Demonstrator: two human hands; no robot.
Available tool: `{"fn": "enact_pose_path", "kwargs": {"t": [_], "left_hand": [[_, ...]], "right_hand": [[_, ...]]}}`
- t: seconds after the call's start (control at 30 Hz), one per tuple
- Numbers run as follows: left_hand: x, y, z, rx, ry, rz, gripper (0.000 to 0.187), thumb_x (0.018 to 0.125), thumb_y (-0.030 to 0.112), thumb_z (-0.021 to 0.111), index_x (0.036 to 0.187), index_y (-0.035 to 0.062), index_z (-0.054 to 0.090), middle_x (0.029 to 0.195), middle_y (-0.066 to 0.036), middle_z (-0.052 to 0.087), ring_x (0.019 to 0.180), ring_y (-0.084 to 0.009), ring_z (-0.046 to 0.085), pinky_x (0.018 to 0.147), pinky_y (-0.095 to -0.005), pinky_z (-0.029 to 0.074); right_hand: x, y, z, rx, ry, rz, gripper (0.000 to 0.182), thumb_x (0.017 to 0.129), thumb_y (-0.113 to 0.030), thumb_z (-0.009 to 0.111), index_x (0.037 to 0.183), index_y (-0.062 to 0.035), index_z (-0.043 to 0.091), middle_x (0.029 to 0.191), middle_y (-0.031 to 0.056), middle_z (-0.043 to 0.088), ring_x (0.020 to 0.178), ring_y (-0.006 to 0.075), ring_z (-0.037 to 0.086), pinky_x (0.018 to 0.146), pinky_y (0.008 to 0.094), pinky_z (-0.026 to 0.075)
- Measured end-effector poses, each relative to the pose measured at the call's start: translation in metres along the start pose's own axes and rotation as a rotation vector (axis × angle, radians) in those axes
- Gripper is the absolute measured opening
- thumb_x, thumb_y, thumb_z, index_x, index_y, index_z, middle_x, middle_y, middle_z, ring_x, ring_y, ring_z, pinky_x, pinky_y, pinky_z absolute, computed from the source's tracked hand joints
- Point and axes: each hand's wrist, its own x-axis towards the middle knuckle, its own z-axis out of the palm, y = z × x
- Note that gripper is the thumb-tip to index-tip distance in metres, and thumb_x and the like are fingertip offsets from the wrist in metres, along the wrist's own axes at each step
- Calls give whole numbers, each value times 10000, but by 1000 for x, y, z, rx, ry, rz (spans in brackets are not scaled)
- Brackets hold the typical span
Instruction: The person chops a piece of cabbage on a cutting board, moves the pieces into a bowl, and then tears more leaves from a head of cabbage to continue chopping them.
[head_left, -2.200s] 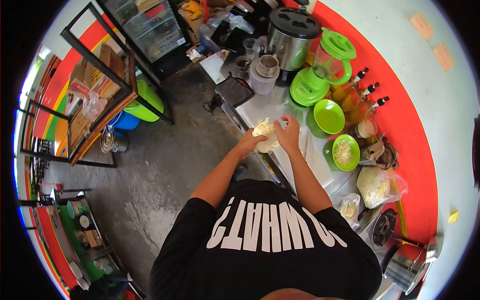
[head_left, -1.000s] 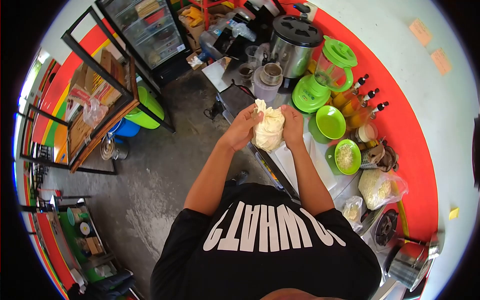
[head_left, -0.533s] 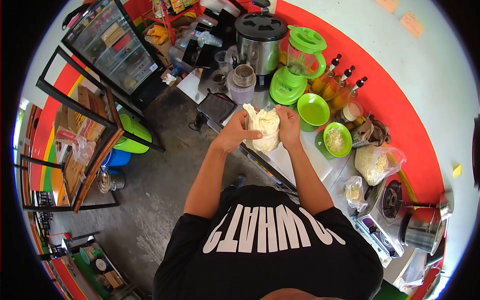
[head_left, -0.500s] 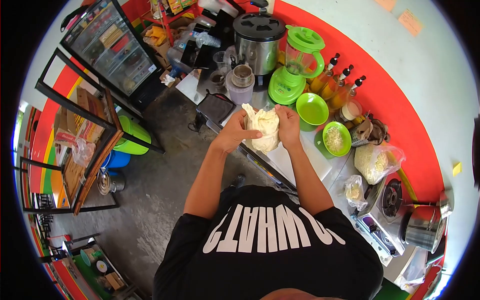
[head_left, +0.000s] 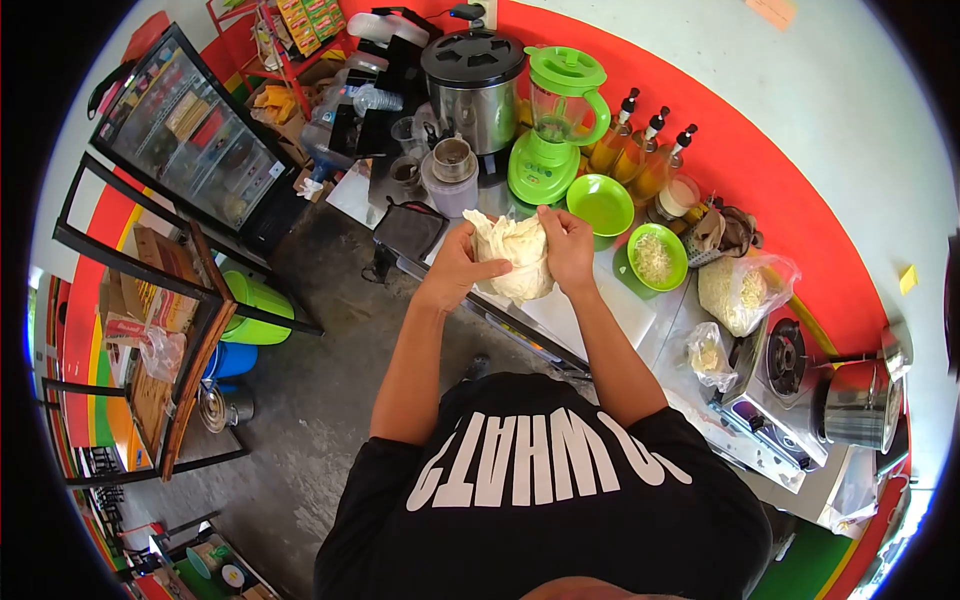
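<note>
Both hands grip a pale cabbage head (head_left: 515, 255) held just above the counter (head_left: 640, 335). The left hand (head_left: 458, 268) closes around its left side; the right hand (head_left: 568, 245) clasps its right side, fingers curled over the leaves. A white cutting board (head_left: 590, 310) lies below. A green blender (head_left: 555, 120) and green bowl (head_left: 600, 203) stand near.

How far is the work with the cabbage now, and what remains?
Done, it seems: shredded cabbage already fills one green bowl, with more in a clear bag. In hand: the left hand and right hand both grip a pale cabbage head, raised above the white cutting board. Left: this head is whole, and the second green bowl holds nothing.
</note>
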Motion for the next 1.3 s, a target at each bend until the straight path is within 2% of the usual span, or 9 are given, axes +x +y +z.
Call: {"fn": "enact_pose_path", "kwargs": {"t": [0.2, 0.27, 0.4, 0.47, 0.7, 0.9, 0.97, 1.07, 1.3], "left_hand": [[-1, -1, -3, 95, 32, 9, 579, 773, -29, 840, 1278, 0, 558, 1169, -68, 670, 1043, -131, 663, 916, -305, 556], [-3, 3, -1, 143, 74, 0, 584, 758, 6, 863, 1262, -14, 569, 1167, -70, 672, 1040, -130, 662, 909, -306, 557], [-6, 11, 17, 241, -31, -112, 608, 735, 55, 892, 1250, -28, 579, 1172, -76, 673, 1045, -128, 658, 901, -304, 557], [-8, 8, 37, 391, 0, 47, 617, 720, 86, 909, 1237, -33, 593, 1147, -78, 685, 1014, -130, 670, 874, -300, 565], [-1, -10, 21, 220, -3, -83, 527, 742, 33, 876, 1197, -15, 614, 1106, -67, 701, 979, -143, 687, 863, -318, 567], [1, -38, -7, 77, 175, -83, 431, 812, 14, 828, 1189, -9, 620, 1100, -90, 716, 954, -168, 711, 846, -322, 590], [1, -48, -14, 85, 205, -65, 402, 839, 27, 813, 1190, -5, 619, 1105, -88, 714, 966, -166, 708, 851, -323, 587], [-1, -57, -24, 81, 276, -57, 378, 865, 31, 788, 1202, 0, 620, 1112, -78, 713, 984, -160, 701, 865, -320, 577], [-20, -74, -66, 171, 421, -53, 336, 900, 14, 728, 1221, -3, 628, 1107, -66, 712, 999, -150, 687, 889, -313, 552]], "right_hand": [[-4, -10, -2, -197, 94, -60, 442, 922, -354, 742, 824, 76, 720, 702, 142, 696, 623, 158, 610, 654, 344, 503], [-8, -18, -1, -317, 157, -7, 498, 885, -422, 766, 811, 67, 714, 720, 177, 705, 634, 245, 661, 670, 383, 518], [-7, -11, -3, -495, 281, -11, 542, 851, -481, 781, 808, 54, 703, 744, 208, 705, 692, 328, 691, 695, 422, 526], [-1, 0, -8, -432, 267, 83, 552, 840, -502, 785, 840, 43, 699, 771, 224, 705, 746, 362, 701, 715, 442, 531], [-4, 12, -36, -447, 430, 50, 567, 851, -502, 779, 871, 56, 688, 791, 226, 705, 736, 341, 688, 736, 429, 530], [-2, 56, -70, -305, 460, 230, 609, 900, -526, 735, 936, 79, 678, 883, 203, 711, 794, 267, 678, 732, 389, 528], [-6, 70, -68, -94, 380, 457, 680, 917, -574, 703, 1005, 99, 665, 917, 182, 701, 833, 230, 668, 724, 374, 534], [-11, 111, -56, 52, 239, 595, 728, 913, -590, 707, 1084, 113, 631, 951, 177, 689, 867, 210, 662, 728, 369, 543], [-3, 173, 4, -67, 81, 586, 626, 933, -450, 743, 1212, 76, 551, 1021, 164, 679, 866, 250, 707, 683, 409, 589]]}}
